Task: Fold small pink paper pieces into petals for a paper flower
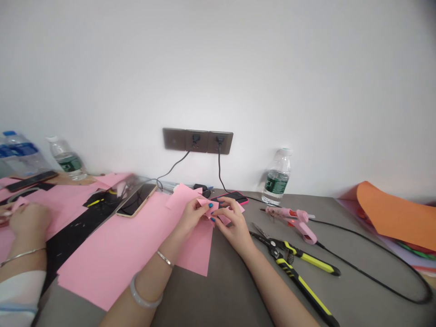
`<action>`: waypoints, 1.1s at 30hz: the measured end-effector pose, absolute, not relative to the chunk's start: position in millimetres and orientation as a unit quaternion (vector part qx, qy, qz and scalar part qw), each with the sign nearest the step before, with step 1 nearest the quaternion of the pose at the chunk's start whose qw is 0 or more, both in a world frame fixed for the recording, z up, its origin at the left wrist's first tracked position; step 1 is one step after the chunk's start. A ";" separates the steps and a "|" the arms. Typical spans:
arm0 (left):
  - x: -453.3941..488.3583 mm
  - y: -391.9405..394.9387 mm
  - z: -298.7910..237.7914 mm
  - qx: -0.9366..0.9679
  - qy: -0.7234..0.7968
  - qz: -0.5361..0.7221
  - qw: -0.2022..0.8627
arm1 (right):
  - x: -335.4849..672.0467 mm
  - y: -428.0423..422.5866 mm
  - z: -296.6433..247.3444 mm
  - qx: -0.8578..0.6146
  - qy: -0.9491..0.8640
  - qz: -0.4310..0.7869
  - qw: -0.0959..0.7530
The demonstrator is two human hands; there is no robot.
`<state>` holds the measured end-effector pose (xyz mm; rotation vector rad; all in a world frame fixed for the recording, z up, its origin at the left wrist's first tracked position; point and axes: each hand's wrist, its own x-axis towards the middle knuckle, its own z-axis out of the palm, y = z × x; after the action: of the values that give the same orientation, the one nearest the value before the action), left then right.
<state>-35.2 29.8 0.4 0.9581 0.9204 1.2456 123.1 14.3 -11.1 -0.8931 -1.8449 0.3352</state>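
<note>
A strip of grey tabletop (218, 290) gives a hand room between the right hand (235, 227) and the yellow-handled pliers (303, 256), which block a reach rightward, with the pink glue gun (293, 222) and its black cord (374, 268) beyond; leftward of the left hand (190, 217), the smartphone (136, 200) and a co-worker's hand (29, 222) stand in the way

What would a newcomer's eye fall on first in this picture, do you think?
The large pink paper sheets stand out first, spread across the middle and left of the table. At their right edge, the left hand and right hand pinch a small pink paper piece. To the right lie a pink hot glue gun and yellow-and-black pliers, with an orange sheet at the far right.
</note>
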 end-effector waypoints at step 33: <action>-35.1 25.9 8.2 0.529 0.392 0.485 0.575 | 117.3 17.9 -16.6 -0.382 -0.601 0.390 0.583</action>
<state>-35.1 25.9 8.2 1.2389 0.9191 1.1372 117.3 17.9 -16.6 -0.8916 -1.4032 0.9115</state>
